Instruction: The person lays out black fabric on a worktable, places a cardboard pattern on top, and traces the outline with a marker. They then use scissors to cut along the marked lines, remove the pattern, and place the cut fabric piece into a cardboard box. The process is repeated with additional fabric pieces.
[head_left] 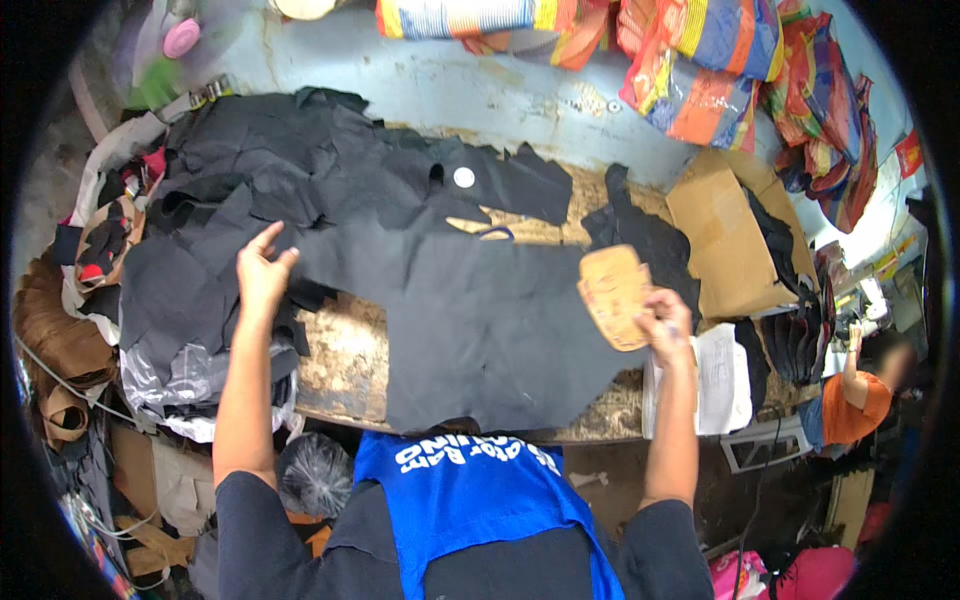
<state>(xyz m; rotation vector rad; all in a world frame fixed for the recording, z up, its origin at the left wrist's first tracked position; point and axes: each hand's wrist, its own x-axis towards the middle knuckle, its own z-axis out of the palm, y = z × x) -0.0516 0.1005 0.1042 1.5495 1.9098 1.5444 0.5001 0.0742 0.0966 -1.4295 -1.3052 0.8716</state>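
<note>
A wide black sheet (480, 320), leather or cloth, lies flat across the wooden worktable in front of me. My right hand (668, 325) grips a tan cardboard pattern piece (612, 298) with rounded ends above the sheet's right part. Something small and pale also shows in those fingers, too blurred to name. My left hand (264, 268) is empty, its thumb and fingers apart, over the sheet's left arm. Whether it touches the material I cannot tell. Beyond the sheet lie a yellowish pointed piece and a dark blue loop (497, 233), perhaps scissors, partly hidden.
Black material is heaped (250, 150) at the back left. A cardboard box (730, 235) holding black pieces stands at the right, with an open notebook (722, 380) nearer me. A white disc (464, 177) rests on the far material. Another person (855, 405) sits at far right.
</note>
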